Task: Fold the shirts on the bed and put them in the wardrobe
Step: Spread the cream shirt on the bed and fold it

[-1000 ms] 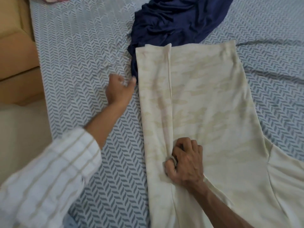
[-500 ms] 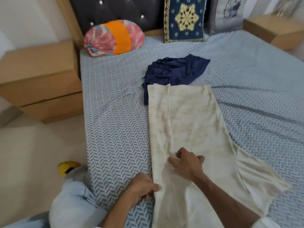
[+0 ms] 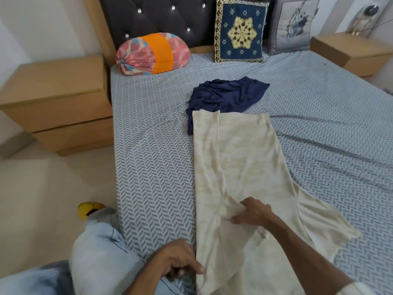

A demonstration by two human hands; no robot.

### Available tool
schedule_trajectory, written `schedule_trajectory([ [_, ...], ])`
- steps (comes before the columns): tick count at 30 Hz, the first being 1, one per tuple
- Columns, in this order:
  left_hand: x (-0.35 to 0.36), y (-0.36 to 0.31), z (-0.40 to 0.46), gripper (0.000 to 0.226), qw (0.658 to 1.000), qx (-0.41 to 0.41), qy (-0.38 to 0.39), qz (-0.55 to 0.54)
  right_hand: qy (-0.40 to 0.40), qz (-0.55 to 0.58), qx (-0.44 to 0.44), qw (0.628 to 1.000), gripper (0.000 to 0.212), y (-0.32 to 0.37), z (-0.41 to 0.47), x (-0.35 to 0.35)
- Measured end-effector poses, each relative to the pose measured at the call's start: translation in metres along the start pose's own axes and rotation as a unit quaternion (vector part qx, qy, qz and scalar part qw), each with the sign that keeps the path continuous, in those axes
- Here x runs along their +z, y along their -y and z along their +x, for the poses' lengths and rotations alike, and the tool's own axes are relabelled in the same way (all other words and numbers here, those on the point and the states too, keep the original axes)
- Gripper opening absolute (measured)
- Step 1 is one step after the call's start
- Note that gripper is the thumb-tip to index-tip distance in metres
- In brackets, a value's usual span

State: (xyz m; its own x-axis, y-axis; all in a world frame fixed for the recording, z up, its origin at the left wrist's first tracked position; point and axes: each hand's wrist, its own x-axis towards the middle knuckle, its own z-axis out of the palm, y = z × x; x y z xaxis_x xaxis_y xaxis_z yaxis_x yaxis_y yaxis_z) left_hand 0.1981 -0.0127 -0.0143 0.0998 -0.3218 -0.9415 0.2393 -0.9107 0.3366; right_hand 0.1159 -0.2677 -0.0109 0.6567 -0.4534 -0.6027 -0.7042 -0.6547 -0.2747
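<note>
A cream patterned shirt (image 3: 244,158) lies lengthwise on the bed (image 3: 153,162), its left side folded inward and one sleeve spread out at the right. My right hand (image 3: 253,211) pinches a fold of the cloth near the shirt's middle. At the shirt's near left edge my left hand (image 3: 178,260) grips the hem with curled fingers. A crumpled navy shirt (image 3: 227,94) lies just beyond the cream one, partly under its far end.
A bolster in pink and orange (image 3: 153,54) and two cushions (image 3: 240,30) lean at the dark headboard. Wooden bedside cabinets stand at the left (image 3: 57,101) and far right (image 3: 350,52). My knee in light jeans (image 3: 100,252) is against the bed's near edge.
The view has pulled back and up. My left hand came from the shirt's far left edge down to its near left edge. My right hand stays on the fold at the middle.
</note>
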Motion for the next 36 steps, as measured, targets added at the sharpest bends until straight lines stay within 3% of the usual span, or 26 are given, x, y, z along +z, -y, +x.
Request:
schedule_trajectory([
  [4,0.0,0.005,0.001,0.038,1.0,-0.015,0.006,0.008,-0.027,0.199,-0.043,0.979,0.029,-0.02,-0.004,-0.001],
  [7,0.001,0.006,0.0,0.038,1.0,-0.012,0.007,0.012,-0.045,0.139,-0.038,0.989,0.03,-0.031,-0.006,0.003],
  [11,0.001,0.006,0.002,0.038,1.0,-0.008,0.012,0.013,-0.046,0.048,0.031,0.997,0.038,-0.037,-0.007,0.004],
  [13,0.001,0.005,0.004,0.037,1.0,-0.015,0.006,0.016,-0.088,0.036,0.046,0.994,0.044,-0.027,-0.008,-0.003],
  [16,0.002,0.004,0.003,0.031,1.0,-0.018,0.002,0.023,-0.152,0.043,0.009,0.987,0.058,0.001,0.005,-0.014],
  [19,0.001,0.0,0.0,0.053,0.997,0.0,-0.026,0.069,-0.111,0.144,0.017,0.983,0.061,0.031,0.025,-0.027],
  [21,-0.002,-0.011,0.004,0.057,0.967,0.03,-0.183,0.176,-0.082,0.205,0.027,0.975,0.047,0.043,0.039,-0.033],
  [23,-0.007,-0.029,0.009,0.04,0.881,0.133,-0.361,0.277,-0.055,0.225,0.039,0.972,0.026,0.051,0.05,-0.034],
  [25,-0.015,-0.056,0.023,0.02,0.823,0.275,-0.387,0.31,-0.034,0.243,0.054,0.968,0.019,0.056,0.058,-0.034],
  [27,-0.022,-0.081,0.038,0.029,0.792,0.345,-0.351,0.36,-0.024,0.255,0.063,0.965,0.018,0.058,0.064,-0.034],
  [30,-0.036,-0.105,0.056,0.031,0.813,0.317,-0.296,0.387,-0.039,0.282,0.085,0.955,0.021,0.061,0.083,-0.04],
  [33,-0.048,-0.119,0.065,0.033,0.852,0.27,-0.249,0.372,-0.02,0.399,0.101,0.911,0.017,0.064,0.102,-0.051],
  [36,-0.056,-0.132,0.068,0.032,0.88,0.225,-0.213,0.361,-0.011,0.448,0.105,0.888,0.018,0.07,0.117,-0.064],
])
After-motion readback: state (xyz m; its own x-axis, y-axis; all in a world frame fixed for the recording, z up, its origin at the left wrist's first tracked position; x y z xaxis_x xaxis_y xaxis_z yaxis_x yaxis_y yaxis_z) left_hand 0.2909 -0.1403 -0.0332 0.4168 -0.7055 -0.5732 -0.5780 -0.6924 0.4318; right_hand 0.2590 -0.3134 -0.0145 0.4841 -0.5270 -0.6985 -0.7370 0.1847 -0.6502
